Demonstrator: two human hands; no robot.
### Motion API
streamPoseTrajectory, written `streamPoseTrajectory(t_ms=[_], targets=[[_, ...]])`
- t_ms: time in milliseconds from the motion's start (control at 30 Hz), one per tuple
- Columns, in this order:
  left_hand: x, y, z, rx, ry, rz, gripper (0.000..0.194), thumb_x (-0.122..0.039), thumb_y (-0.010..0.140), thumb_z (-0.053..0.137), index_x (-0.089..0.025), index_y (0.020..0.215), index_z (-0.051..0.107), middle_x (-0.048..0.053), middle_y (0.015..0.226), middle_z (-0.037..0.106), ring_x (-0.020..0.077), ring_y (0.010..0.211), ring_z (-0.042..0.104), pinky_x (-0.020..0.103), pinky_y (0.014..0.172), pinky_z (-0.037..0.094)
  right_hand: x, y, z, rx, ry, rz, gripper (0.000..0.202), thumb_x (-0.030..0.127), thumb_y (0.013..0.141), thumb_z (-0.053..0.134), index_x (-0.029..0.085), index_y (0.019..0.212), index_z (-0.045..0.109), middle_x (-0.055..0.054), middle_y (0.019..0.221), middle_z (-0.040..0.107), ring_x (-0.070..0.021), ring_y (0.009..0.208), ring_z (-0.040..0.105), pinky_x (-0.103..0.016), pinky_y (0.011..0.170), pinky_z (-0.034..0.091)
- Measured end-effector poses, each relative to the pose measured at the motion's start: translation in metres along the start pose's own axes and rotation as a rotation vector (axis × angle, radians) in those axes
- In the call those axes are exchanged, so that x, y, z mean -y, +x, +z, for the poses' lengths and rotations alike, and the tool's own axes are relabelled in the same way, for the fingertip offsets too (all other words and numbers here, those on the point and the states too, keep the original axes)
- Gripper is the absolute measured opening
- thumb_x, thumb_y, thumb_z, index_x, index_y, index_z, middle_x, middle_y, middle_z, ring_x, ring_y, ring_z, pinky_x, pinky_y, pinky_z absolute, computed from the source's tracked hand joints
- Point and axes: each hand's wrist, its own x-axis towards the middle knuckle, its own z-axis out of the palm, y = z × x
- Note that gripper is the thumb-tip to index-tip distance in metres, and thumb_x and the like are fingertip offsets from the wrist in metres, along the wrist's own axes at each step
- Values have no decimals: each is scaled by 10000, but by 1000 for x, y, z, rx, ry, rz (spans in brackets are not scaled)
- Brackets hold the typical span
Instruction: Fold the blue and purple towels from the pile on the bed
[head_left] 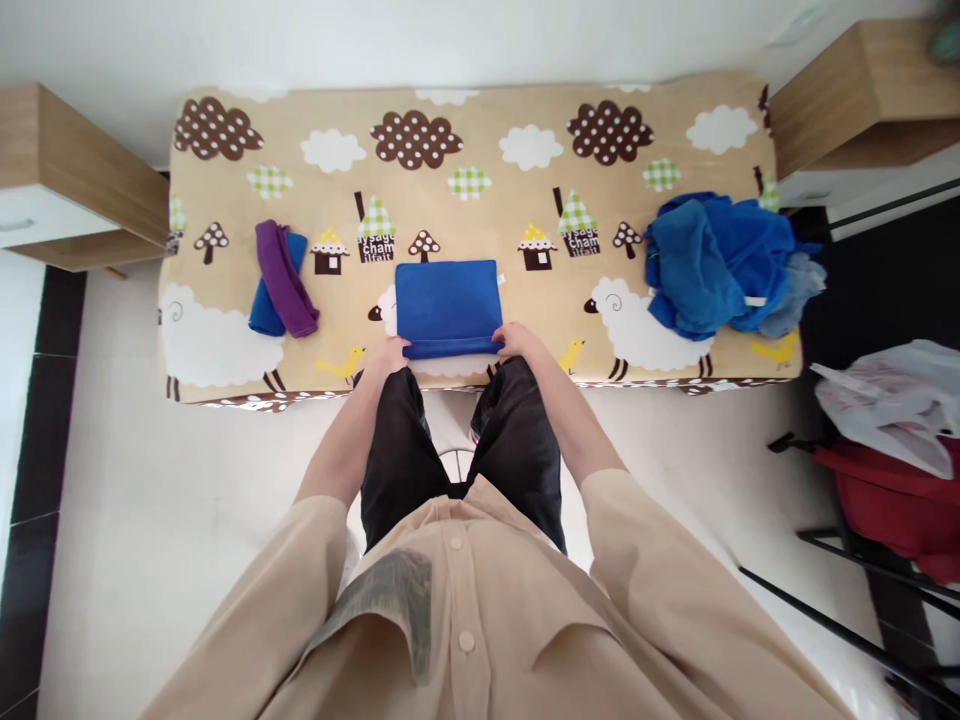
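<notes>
A blue cloth [448, 300] lies flat as a rectangle in front of me, its near edge turned up in a narrow strip. At the near left corner of the cloth, my left hand [391, 354] pinches the strip. My right hand [519, 340] closes on the near right corner in the same way. A small pale tag [502, 280] sticks out from the right side of the cloth. To the left, a rolled purple cloth [289, 280] rests on top of a rolled blue cloth [266, 308]. Over on the right is a crumpled heap of blue cloths [709, 262].
Everything lies on a beige patterned bedspread [465, 225] against a white wall. Wooden cabinets stand at the left [82, 190] and right [870, 95]. Nearby on the right, a white plastic bag [885, 395] sits on red fabric [892, 500] by black metal bars [825, 630].
</notes>
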Motion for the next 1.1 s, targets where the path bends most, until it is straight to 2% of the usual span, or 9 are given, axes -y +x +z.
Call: streamPoseTrajectory(t_ms=[100,233,400,567,700,833,967,1100], targets=[[1,9,2,42,37,-3,528,-72,754,741,-193,1268,722,151,1387,659,340,1279,640,418,1139,490,-3,5,1,64,-74,19,550,181,742,872,194,1279,751,-104,1236,756,-253,1152,711,-286,1009,548],[-1,24,8,65,72,31,603,-76,690,780,-144,1281,678,183,1387,610,367,1344,576,417,1174,451,2,14,0,136,-179,-56,612,238,688,962,153,1249,734,-162,1328,688,-306,1193,689,-322,1020,541],[-3,38,17,54,215,96,663,-69,688,761,-135,1322,579,186,1385,566,352,1376,503,416,1154,456,10,24,4,150,-327,-57,803,338,694,980,105,1375,623,-218,1358,631,-354,1184,686,-372,977,541],[-9,37,18,60,290,95,704,-12,703,694,-147,1372,524,195,1397,558,343,1376,506,396,1103,483,15,27,7,155,-417,-61,896,325,683,982,131,1445,553,-219,1345,634,-361,1175,685,-377,978,515],[-8,36,14,37,220,70,671,9,706,667,-142,1352,567,192,1360,595,339,1335,549,396,1078,505,17,27,7,122,-418,-45,755,190,744,898,132,1423,574,-215,1320,661,-339,1152,696,-367,986,504],[1,39,10,-21,21,10,503,-34,761,645,-150,1250,678,156,1253,681,320,1273,603,389,1118,492,14,23,3,55,-333,-18,531,58,834,727,136,1353,652,-194,1282,703,-320,1150,701,-360,979,518],[9,40,8,-98,-136,-84,366,-106,866,600,-176,1194,748,134,1242,727,303,1214,655,381,1125,486,7,18,-2,-36,-146,69,373,141,908,658,171,1270,741,-163,1309,722,-309,1195,682,-358,1017,531],[16,40,7,-140,-247,-183,389,-179,935,591,-220,1299,722,103,1182,757,280,1134,695,379,1056,520,-2,18,-2,-167,145,157,402,153,909,627,158,1287,765,-139,1305,740,-280,1237,674,-362,1122,507]])
